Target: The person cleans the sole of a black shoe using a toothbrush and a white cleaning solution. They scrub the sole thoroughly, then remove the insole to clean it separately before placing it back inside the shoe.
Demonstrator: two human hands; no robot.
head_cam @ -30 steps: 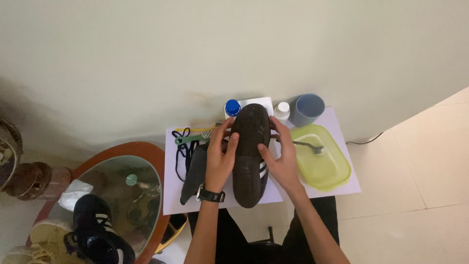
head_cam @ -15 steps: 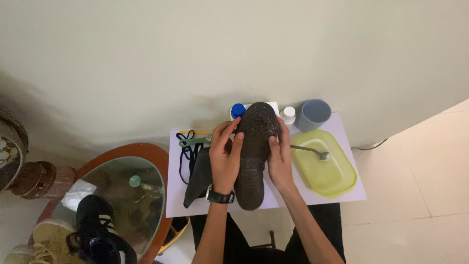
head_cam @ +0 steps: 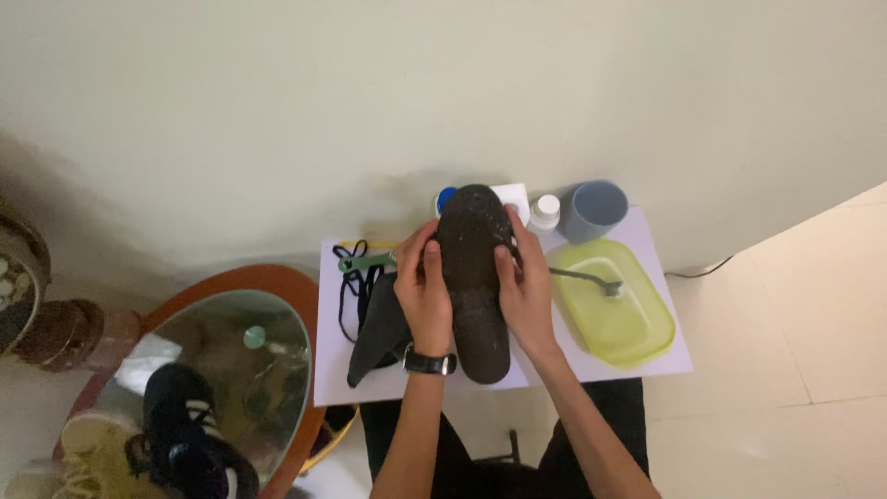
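Sole-up over the middle of the white table (head_cam: 647,356), the black shoe (head_cam: 474,277) sits clasped at its waist by the left hand (head_cam: 425,296) and right hand (head_cam: 524,294); it looks light, bendy and rough-soled, best held mid-length.

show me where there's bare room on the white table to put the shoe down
Bare strips on the white table: its right edge beside the yellow-green tub, and the near-left corner below the black laces. The far edge is crowded with a blue cup and white bottle. The middle lies under the shoe, left hand and right hand.
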